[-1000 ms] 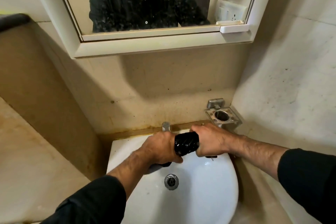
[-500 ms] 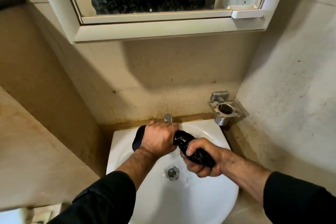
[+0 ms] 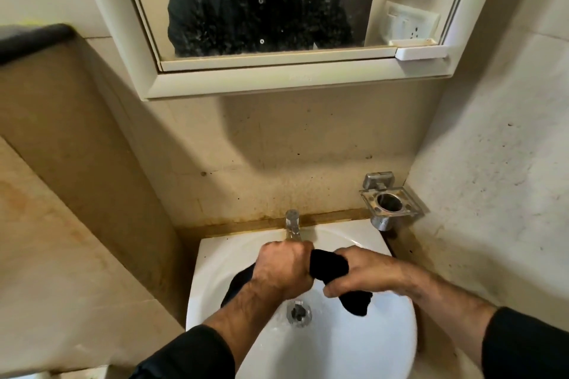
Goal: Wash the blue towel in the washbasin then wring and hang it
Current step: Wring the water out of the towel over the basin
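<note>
The towel (image 3: 328,266) looks dark, nearly black, and wet; it is twisted into a thick rope over the white washbasin (image 3: 385,344). My left hand (image 3: 283,269) is clenched around its left part, with one loose end sticking out below the wrist. My right hand (image 3: 360,274) grips the right part from above, and the other end hangs down under the fingers. Both hands sit just above the drain (image 3: 298,312), in front of the metal tap (image 3: 292,226).
A mirror cabinet (image 3: 277,77) hangs on the wall above the basin. A metal cup holder (image 3: 389,203) is fixed in the right corner. Tiled walls close in on both sides, and a dark-topped ledge (image 3: 34,38) stands at the left.
My right hand has turned from palm-up under the towel to palm-down over it, twisting the cloth. The hands stayed over the drain. The camera tilted up a little.
</note>
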